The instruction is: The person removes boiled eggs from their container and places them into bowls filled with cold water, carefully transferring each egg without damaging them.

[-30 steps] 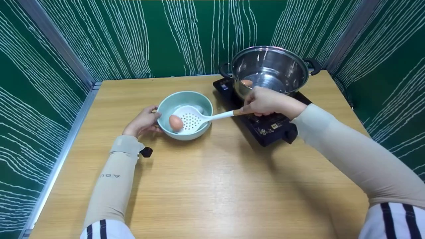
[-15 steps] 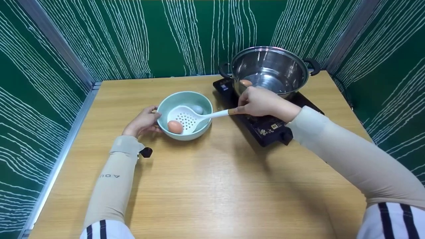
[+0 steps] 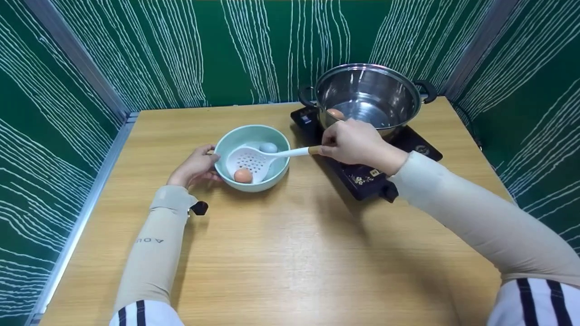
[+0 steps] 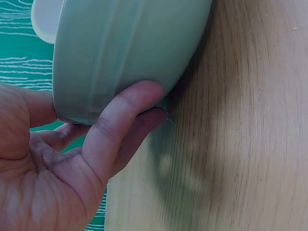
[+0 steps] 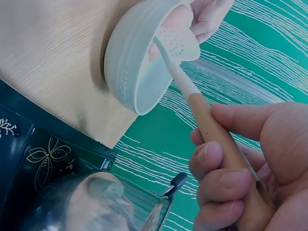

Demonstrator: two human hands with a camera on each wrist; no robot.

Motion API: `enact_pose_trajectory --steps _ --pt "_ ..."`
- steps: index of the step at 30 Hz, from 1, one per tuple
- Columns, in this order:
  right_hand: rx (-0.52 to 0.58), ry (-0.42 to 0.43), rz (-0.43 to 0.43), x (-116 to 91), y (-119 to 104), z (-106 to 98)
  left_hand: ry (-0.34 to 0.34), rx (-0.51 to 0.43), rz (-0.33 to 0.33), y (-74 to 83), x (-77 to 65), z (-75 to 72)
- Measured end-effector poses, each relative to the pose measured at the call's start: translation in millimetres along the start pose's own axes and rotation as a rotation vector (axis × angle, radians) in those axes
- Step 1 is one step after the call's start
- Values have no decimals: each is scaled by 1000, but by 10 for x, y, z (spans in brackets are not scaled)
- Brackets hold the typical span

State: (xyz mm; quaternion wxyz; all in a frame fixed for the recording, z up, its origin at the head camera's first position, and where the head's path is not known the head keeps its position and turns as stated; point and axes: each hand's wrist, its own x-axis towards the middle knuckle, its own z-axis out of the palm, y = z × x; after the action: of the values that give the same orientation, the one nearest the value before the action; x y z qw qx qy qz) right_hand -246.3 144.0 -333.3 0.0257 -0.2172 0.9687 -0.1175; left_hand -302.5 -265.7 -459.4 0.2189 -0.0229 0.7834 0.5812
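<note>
In the head view my left hand (image 3: 197,166) holds the pale green bowl (image 3: 222,136) by its left side; fingers curl under its wall in the left wrist view. My right hand (image 3: 355,142) grips the wooden handle (image 5: 221,139) of a white slotted skimmer (image 3: 253,158). The skimmer's perforated head is inside the bowl, tilted. A brown egg (image 3: 243,175) lies at its near edge, low in the bowl. Behind the skimmer sits a pale bluish, egg-shaped thing (image 3: 268,148). Another brown egg (image 3: 335,113) shows inside the steel pot (image 3: 385,83), partly hidden by its rim.
The pot stands on a black induction cooker (image 3: 362,181) at the back right, close behind my right hand. Its black side handles (image 3: 426,90) stick out. Green walls with white lines (image 3: 158,54) border the wooden table (image 3: 281,253) at the back and sides.
The skimmer has shifted slightly left and tilted. The brown egg has slid toward the near side and sits lower in the bowl. My left hand and the bowl have barely moved.
</note>
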Motion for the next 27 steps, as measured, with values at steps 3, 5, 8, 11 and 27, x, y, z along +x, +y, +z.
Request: enact_pose_trajectory --steps 3,5,8,11,27 --pt "23 -3 9 3 16 11 2 0 -3 0 -2 2" --pt "33 -3 15 0 24 19 2 -6 -4 -1 0 1" --pt "34 4 16 -13 32 23 -5 -6 2 2 0 0" --pt "31 10 9 -23 28 14 -8 -6 5 3 -4 -5" --pt "37 50 10 -78 84 -33 -16 -12 19 -6 16 3"
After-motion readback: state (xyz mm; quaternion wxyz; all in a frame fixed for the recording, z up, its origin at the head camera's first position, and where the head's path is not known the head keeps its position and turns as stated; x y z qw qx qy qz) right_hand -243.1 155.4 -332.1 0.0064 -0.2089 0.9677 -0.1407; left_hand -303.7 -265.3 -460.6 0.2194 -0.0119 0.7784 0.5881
